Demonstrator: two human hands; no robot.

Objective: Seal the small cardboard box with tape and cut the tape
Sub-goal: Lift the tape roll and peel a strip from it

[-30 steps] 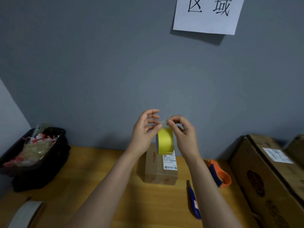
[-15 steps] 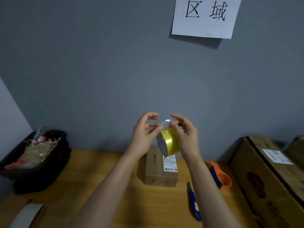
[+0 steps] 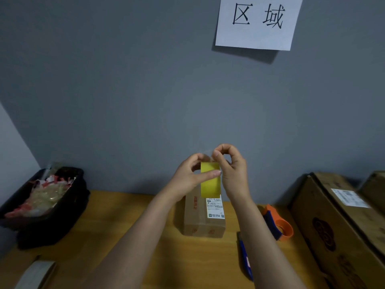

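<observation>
I hold a yellow tape roll [image 3: 210, 183] edge-on in the air above the table. My left hand [image 3: 188, 178] grips the roll, its thumb lying across the yellow face. Just above the roll's top edge, my right hand [image 3: 231, 167] pinches the clear free end of the tape between thumb and fingertips. Below the roll, the small cardboard box [image 3: 203, 217] lies on the wooden table [image 3: 125, 226], with a white shipping label on its top right. A blue utility knife [image 3: 245, 259] lies on the table beside my right forearm.
A black bin [image 3: 48, 209] of crumpled tape and paper scraps stands at the left. An orange tape dispenser [image 3: 279, 224] sits to the right of the box. Large cardboard boxes [image 3: 341, 224] fill the right side. A flat pale packet [image 3: 35, 274] lies at the bottom left.
The roll has turned from showing its side opening back to edge-on. My left thumb now lies across its face, and my right hand has risen, pulling at the tape end.
</observation>
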